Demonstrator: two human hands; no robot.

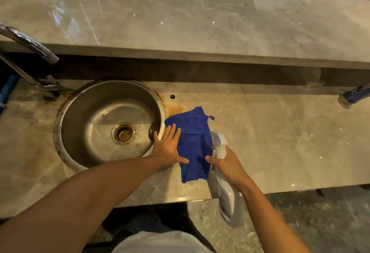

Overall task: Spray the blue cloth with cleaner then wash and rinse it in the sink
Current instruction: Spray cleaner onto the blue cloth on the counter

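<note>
A blue cloth [193,142] lies spread on the marble counter just right of the round steel sink [84,100]. My left hand [169,147] rests flat with straight fingers on the cloth's left edge, partly over the sink rim. My right hand [227,164] grips the neck of a white spray bottle [226,188], held at the cloth's right edge with its nozzle pointing toward the far side of the counter. The thumb sticks out over the cloth.
A chrome faucet [30,46] arches from the left toward the sink, whose drain [122,132] is open. A raised marble ledge [200,32] runs along the back. A blue-handled object [354,96] lies at the far right. The counter's front edge is close to my body.
</note>
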